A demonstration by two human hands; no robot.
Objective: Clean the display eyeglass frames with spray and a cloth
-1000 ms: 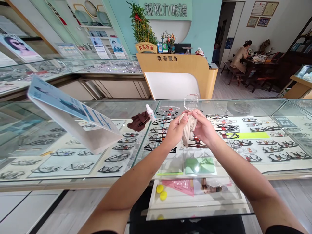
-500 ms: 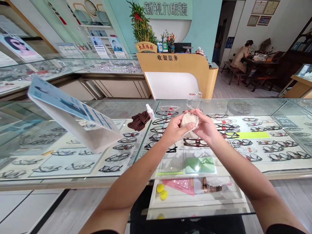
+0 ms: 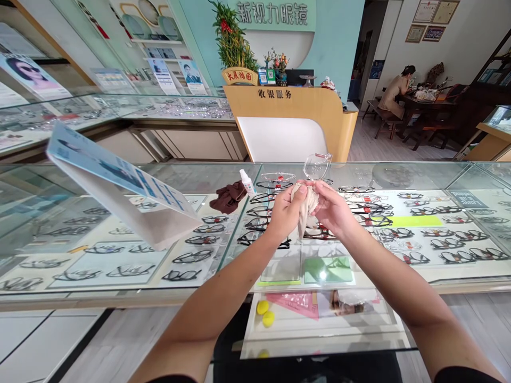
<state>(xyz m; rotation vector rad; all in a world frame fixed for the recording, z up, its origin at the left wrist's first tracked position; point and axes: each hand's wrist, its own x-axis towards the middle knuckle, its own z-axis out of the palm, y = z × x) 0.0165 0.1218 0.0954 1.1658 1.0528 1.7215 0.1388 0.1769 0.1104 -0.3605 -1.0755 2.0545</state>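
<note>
Above the glass counter, my left hand (image 3: pixel 286 208) is closed on a crumpled beige cloth (image 3: pixel 305 208), its thumb pressed on top. My right hand (image 3: pixel 329 205) has its fingers closed round the other side of the cloth and a pair of clear-framed glasses (image 3: pixel 317 167). One rim of the glasses sticks up beyond my fingertips; the rest is hidden by the cloth and hands. A white spray bottle (image 3: pixel 247 182) stands left of my hands, beside a dark brown cloth (image 3: pixel 227 197).
Rows of glasses lie under the glass counter top (image 3: pixel 235 250). A folded display card (image 3: pixel 120 181) stands at the left. Beyond are a wooden reception desk (image 3: pixel 339 122) and a seated person (image 3: pixel 394 96) at a table.
The beige cloth has turned and now hangs down between my hands. The glasses' rim has tilted, and my left thumb has moved up and inward.
</note>
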